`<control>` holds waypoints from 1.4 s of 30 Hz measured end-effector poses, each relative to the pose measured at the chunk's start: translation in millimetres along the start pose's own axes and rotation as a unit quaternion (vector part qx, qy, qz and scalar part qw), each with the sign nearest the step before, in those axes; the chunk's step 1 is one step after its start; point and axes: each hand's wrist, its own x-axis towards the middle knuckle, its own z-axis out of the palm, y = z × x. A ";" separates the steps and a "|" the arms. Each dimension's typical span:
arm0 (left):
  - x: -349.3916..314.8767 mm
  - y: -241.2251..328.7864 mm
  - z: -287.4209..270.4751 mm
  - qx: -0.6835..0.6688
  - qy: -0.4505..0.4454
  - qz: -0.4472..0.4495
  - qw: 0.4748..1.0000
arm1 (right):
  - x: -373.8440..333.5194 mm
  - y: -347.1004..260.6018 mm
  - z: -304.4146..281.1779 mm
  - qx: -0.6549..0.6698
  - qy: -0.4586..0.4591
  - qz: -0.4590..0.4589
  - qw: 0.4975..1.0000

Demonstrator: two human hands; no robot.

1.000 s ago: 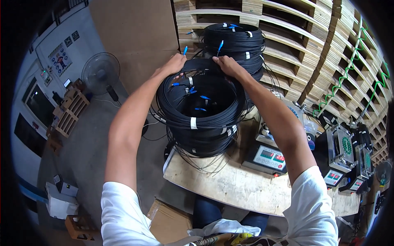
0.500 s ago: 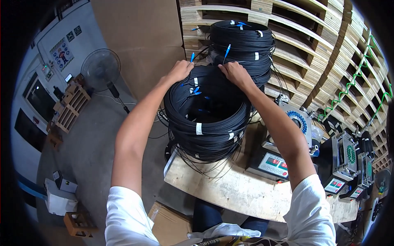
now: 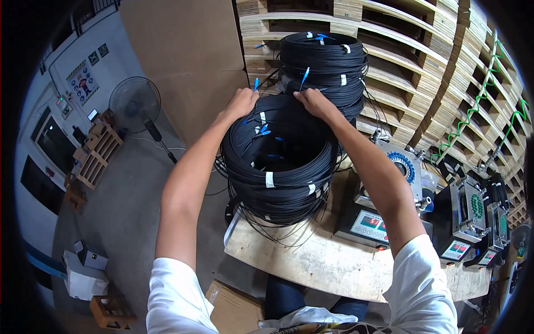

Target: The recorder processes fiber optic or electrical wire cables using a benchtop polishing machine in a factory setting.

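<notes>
A tall stack of black cable coils (image 3: 272, 203), bound with white tape, stands at the near end of the wooden bench. Both my hands are at its far rim. My left hand (image 3: 241, 103) is closed on a thin black cable whose blue connector (image 3: 256, 84) sticks up past the fingers. Pinched between thumb and fingers of my right hand (image 3: 317, 103) is another cable end, its blue connector (image 3: 305, 73) pointing upward. More blue connectors (image 3: 264, 131) lie inside the stack's dark hollow. Behind it rises a second stack of black coils (image 3: 322, 64).
Beyond the bench (image 3: 311, 267) lean wooden pallets (image 3: 400, 72). Machines with red digital displays (image 3: 367, 224) line its right side. A standing fan (image 3: 135, 103) and a cardboard sheet (image 3: 183, 50) are at the left. Loose cable loops hang around the front stack.
The view has shifted slightly, and the coil stack sits a little lower in it. Both hands keep their hold on the cable ends, almost in the same place.
</notes>
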 end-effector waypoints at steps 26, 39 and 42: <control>-22.8 4.1 -44.9 -0.008 -0.154 0.041 0.987 | -9.1 -1.4 -19.7 -0.040 -0.147 0.009 0.988; -70.3 38.3 -92.1 -0.141 -0.248 -0.278 0.917 | -30.7 11.4 -28.8 -0.053 -0.144 0.163 0.975; -74.9 30.5 -93.3 -0.145 -0.228 -0.281 0.921 | -28.0 5.6 -29.8 -0.045 -0.149 0.161 0.975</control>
